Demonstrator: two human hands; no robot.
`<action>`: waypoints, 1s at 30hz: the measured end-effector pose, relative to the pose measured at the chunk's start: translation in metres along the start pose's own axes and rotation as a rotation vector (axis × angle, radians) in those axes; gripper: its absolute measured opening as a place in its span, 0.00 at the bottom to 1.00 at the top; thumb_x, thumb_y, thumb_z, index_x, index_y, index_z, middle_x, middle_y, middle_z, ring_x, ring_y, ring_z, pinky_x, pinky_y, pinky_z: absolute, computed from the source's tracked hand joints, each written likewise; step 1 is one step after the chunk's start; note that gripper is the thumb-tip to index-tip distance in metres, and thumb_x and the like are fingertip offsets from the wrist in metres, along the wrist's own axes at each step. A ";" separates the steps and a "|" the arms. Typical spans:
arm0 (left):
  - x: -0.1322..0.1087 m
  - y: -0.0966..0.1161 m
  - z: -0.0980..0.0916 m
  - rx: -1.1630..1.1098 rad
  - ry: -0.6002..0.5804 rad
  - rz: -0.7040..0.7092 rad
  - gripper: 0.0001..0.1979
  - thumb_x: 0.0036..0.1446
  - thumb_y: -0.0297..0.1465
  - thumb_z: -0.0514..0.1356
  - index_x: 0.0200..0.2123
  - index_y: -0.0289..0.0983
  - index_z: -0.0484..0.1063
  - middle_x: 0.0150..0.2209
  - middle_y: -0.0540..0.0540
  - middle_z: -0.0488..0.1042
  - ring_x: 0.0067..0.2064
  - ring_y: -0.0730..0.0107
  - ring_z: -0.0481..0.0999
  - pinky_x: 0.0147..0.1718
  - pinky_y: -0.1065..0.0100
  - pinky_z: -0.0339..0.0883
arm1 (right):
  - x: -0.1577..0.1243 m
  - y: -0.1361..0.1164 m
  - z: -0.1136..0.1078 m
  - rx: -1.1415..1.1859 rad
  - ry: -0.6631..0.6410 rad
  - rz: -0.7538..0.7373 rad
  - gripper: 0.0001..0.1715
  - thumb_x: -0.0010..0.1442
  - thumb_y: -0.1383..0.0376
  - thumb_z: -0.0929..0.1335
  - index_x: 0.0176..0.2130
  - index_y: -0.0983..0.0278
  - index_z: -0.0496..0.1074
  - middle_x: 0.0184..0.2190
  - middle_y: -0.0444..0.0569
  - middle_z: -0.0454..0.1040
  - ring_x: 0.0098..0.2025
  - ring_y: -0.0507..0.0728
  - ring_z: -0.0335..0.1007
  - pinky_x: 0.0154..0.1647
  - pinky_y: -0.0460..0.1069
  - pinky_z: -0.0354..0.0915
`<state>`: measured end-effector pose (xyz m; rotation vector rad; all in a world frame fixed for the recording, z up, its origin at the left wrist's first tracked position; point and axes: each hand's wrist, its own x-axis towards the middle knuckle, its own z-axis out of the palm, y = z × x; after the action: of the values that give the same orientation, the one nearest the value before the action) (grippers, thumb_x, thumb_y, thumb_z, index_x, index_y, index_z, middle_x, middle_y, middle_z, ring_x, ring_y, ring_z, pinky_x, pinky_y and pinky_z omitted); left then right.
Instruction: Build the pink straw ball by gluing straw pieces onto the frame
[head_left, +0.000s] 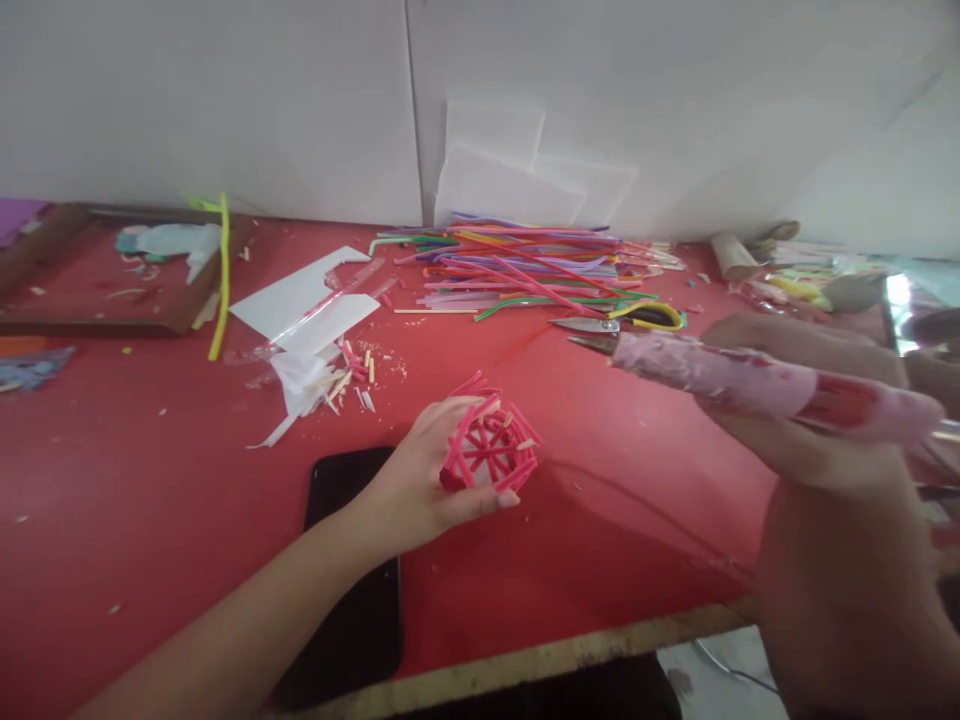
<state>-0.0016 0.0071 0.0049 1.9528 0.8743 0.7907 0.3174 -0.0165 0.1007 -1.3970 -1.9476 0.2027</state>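
One pink lattice (490, 454), probable glue gun (720, 378)

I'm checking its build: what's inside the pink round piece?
Inside the pink round piece, pink strips cross like spokes, with a pale patch between them. The left hand hides part of its outer side.

The person's left hand (431, 460) and right hand (821, 460) are bare, as are both forearms (300, 575); the left thumb (480, 503) ends in a rounded nail.
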 end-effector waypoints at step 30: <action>0.000 0.000 0.002 -0.099 -0.020 0.044 0.34 0.53 0.40 0.71 0.61 0.45 0.63 0.62 0.36 0.67 0.65 0.47 0.66 0.63 0.45 0.62 | 0.023 -0.032 0.052 0.383 -0.529 -0.208 0.03 0.50 0.70 0.62 0.29 0.61 0.62 0.25 0.45 0.66 0.24 0.52 0.57 0.25 0.49 0.50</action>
<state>0.0003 0.0066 0.0036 1.8958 0.7680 0.8233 0.2563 0.0052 0.0899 -0.9388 -2.2981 0.8688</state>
